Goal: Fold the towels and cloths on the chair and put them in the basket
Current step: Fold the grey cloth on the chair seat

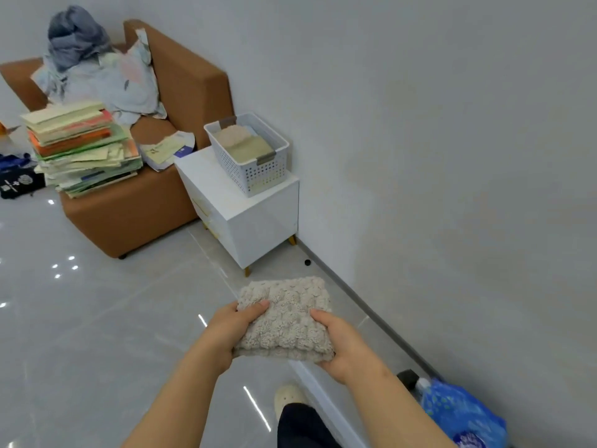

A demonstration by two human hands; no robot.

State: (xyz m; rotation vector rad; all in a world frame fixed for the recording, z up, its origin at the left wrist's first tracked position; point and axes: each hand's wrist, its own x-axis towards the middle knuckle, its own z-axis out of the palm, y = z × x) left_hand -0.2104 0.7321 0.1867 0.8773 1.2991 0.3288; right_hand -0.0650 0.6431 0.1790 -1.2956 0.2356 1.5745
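Observation:
A folded, fluffy beige towel [289, 313] is held in front of me above the floor. My left hand [234, 329] grips its left edge with the thumb on top. My right hand [339, 345] grips its right edge the same way. The white perforated basket [258, 177] stands on a white side cabinet [255, 221] ahead, with folded beige cloths [240, 142] inside. Left of it, the brown chair [181, 79] carries a heap of unfolded pale cloths [106, 82] topped by a grey-blue one [76, 35].
A tall stack of books and papers [82, 147] sits on the chair's seat front, with loose papers [168, 148] beside it. A blue plastic bag [462, 412] lies by the wall at lower right. Dark items [17, 182] lie on the floor at far left.

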